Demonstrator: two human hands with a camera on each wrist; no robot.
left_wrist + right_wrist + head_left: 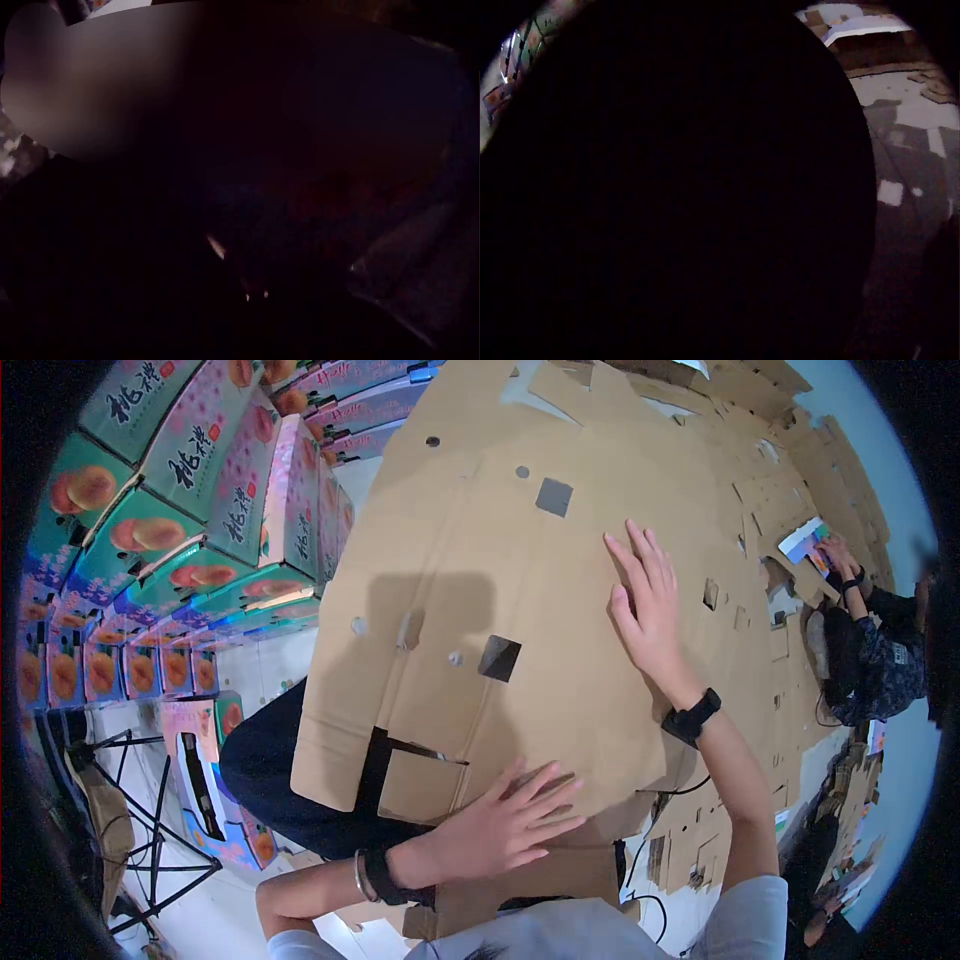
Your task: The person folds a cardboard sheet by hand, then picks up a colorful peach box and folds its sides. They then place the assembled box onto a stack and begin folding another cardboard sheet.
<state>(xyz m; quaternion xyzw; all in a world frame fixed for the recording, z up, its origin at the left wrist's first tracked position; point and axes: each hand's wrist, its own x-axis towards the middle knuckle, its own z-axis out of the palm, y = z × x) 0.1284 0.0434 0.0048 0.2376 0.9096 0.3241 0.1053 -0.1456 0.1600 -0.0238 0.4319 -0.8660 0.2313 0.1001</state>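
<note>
A large cardboard sheet [580, 620] with several square and round holes fills the middle of the head view. My right hand [648, 605] rests with straight fingers on its right half, a dark band round the wrist. Near the sheet's lower edge my left hand [495, 830] has its fingers spread, pointing right across the cardboard. Close to that hand a dark slot and a cut flap [420, 785] show in the sheet. Both wrist views are almost wholly dark and hide the hands.
Printed peach boxes [190, 490] are stacked at the left. Below them stand a black folding frame [155, 840] and an opened box [195, 760]. More cut cardboard [790, 650] lies at the right, where another person [880, 650] handles a small printed box [808, 545].
</note>
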